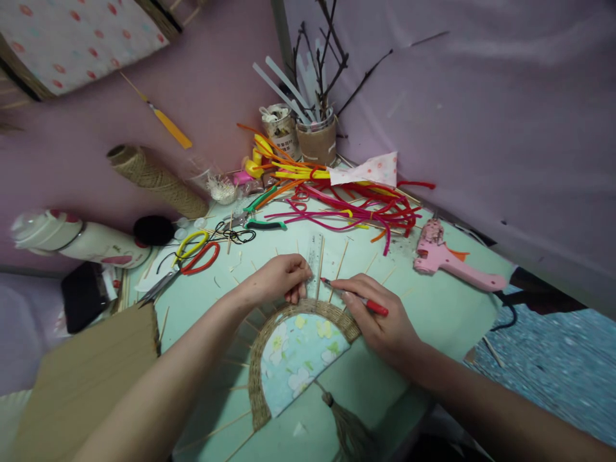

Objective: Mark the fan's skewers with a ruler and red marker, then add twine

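My left hand (279, 279) presses a clear plastic ruler (314, 260) down against the fan-shaped craft piece (298, 356), its fingers curled on the ruler's lower end. My right hand (380, 317) is closed on a red pen (359, 298), whose tip touches the surface right beside the ruler. The fan has a floral paper centre, a woven twine rim (257, 366) and thin wooden sticks (342, 256) radiating outward. A twine tassel (349, 430) hangs at its base.
A pink glue gun (450, 256) lies to the right. Coloured pipe cleaners (351, 202), jars with twigs (317, 138), a twine spool (158, 179), scissors (166, 282), green-handled pliers (262, 221) and a white bottle (77, 237) crowd the back and left. Cardboard (91, 372) lies at near left.
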The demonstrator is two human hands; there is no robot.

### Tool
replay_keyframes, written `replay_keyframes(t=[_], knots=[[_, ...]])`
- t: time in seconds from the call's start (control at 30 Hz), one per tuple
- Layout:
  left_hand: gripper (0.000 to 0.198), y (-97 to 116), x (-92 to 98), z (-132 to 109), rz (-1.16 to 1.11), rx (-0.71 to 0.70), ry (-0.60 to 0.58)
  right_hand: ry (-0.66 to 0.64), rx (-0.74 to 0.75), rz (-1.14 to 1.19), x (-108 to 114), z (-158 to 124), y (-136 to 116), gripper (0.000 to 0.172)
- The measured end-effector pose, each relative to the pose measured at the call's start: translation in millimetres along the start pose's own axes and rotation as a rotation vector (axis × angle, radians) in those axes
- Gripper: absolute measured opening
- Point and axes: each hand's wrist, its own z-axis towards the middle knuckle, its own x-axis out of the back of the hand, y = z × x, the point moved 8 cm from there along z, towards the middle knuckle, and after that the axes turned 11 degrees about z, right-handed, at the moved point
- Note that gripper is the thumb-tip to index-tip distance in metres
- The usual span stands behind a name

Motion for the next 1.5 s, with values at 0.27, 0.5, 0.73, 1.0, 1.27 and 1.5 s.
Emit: replay_keyframes(t=[0.27,0.5,0.73,1.0,1.27,1.5], knots=[[0.022,0.9,-0.6,-1.4,-0.001,-0.010,-0.004,-0.005,-0.016,-0.020,0.3,0.1,0.2,0.023],[0.021,0.2,-1.3,-0.1,0.011,-0.024,0.008,-0.004,-0.007,-0.019,0.3,0.4,-1.0,0.023],[0.022,0.1,-0.3,0.1,0.027,-0.029,0.014,-0.003,-0.010,-0.017,-0.3,0.4,0.3,0.023],[0.024,-2.5,-1.4,1.0,0.017,-0.031,0.007,-0.004,0.006,-0.049,-0.6,3.0,-3.6,0.023],[0.024,-1.4,-1.0,-0.1,0.020,-0.022,0.011,-0.007,0.010,-0.064,-0.9,3.6,-4.3,0.023],[0.024,-0.3,-1.4,-0.4,0.025,-0.023,0.008,-0.012,0.004,-0.061,-0.9,3.2,-3.2,0.023]])
